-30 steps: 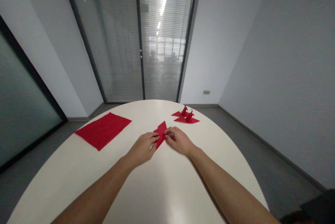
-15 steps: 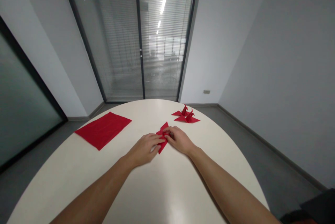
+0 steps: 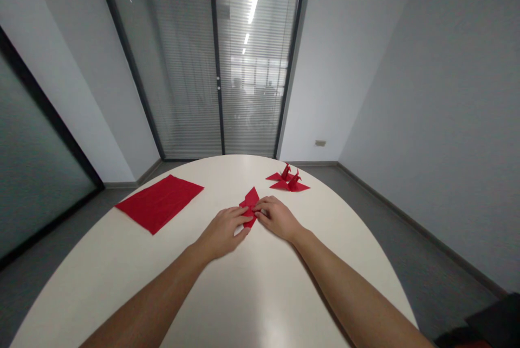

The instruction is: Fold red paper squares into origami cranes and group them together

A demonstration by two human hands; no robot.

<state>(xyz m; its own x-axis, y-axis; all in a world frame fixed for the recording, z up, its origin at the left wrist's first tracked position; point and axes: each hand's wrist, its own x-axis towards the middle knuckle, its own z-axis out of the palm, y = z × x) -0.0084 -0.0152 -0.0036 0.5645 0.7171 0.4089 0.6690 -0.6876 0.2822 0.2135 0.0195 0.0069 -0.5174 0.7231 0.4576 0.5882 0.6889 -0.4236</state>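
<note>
Between my two hands, a folded piece of red paper lies on the white table. Its pointed upper part shows past my fingers; its middle is partly covered by them. My left hand lies along its left side, fingers bent onto the paper and thumb at its near end. From the right, my right hand pinches the paper's edge between thumb and fingertips. Farther back on the right stand two folded red paper cranes with wings spread, one close behind the other.
A stack or sheet of red paper lies flat on the left of the round white table. Beyond the table's far edge is a glass partition with blinds. A dark object is at the lower right corner.
The folded red paper has shifted slightly left and away from me, and less of its near end shows. My right fingertips have moved a little left along it. The cranes have stayed put.
</note>
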